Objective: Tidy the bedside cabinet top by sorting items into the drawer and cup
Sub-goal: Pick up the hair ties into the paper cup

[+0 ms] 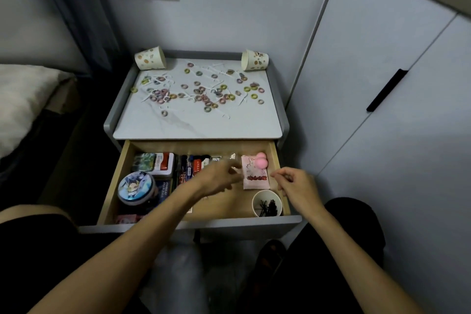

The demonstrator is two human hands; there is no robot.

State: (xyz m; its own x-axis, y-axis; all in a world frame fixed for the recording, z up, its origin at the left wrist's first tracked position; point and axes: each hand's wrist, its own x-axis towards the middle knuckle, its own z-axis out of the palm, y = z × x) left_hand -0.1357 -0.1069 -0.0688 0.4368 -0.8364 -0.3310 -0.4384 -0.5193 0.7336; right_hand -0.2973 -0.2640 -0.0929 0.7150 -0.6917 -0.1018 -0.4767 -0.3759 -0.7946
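Observation:
The open wooden drawer (274, 153) holds tins, boxes, a pink packet (254, 178) and two pink balls (261, 160). A white cup (254, 208) with black hairpins stands in its front right corner. My left hand (219, 177), blurred, reaches over the drawer's middle with its fingers stretched toward the pink packet. My right hand (297, 185) hovers above the drawer's right edge with loosely curled fingers and nothing visible in it. Several coloured hair rings (204, 95) and white floss picks (215, 69) lie scattered on the marble cabinet top (198, 125).
Two patterned paper cups lie tipped at the back corners, one on the left (150, 58) and one on the right (254, 60). A round blue tin (137, 187) sits in the drawer's left part. A bed (23, 99) lies left, a wardrobe door (382, 89) right.

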